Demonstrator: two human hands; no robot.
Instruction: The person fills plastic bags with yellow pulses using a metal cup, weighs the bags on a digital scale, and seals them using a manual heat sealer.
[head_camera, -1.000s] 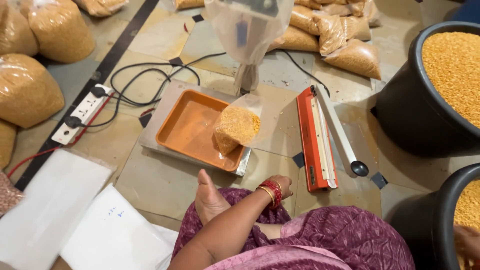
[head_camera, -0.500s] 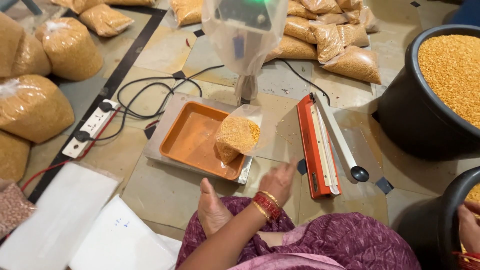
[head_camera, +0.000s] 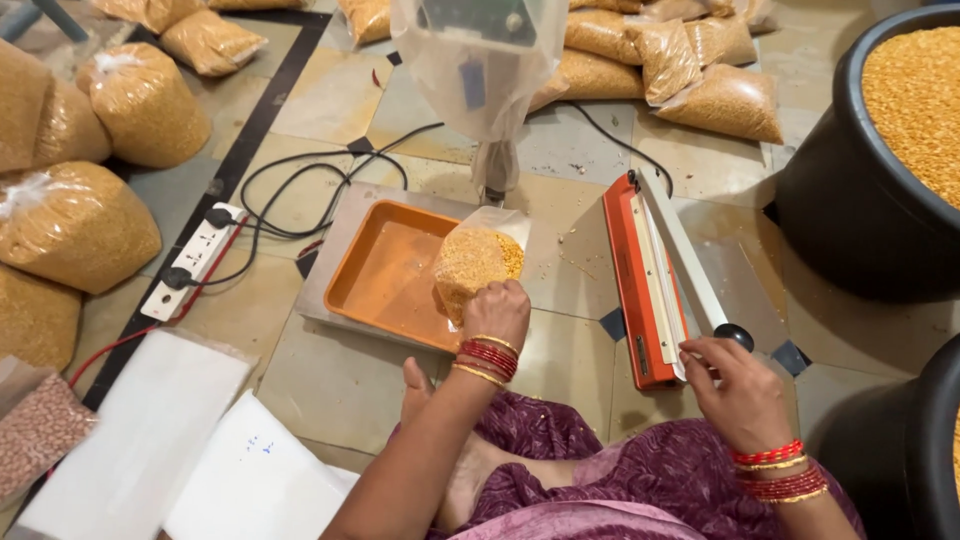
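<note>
Tiled floor (head_camera: 330, 370), grain pouch (head_camera: 470, 265) in left hand (head_camera: 497, 312) over orange tray (head_camera: 385, 275).

Bare floor (head_camera: 340, 385) before orange tray (head_camera: 385, 275), sealer (head_camera: 645, 280) and tub (head_camera: 850, 200) crowding right

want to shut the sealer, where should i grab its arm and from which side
Grip the black knob at the near free end of the raised arm, coming from above on the right, where the right hand already is. The far end looks hinged.
</note>
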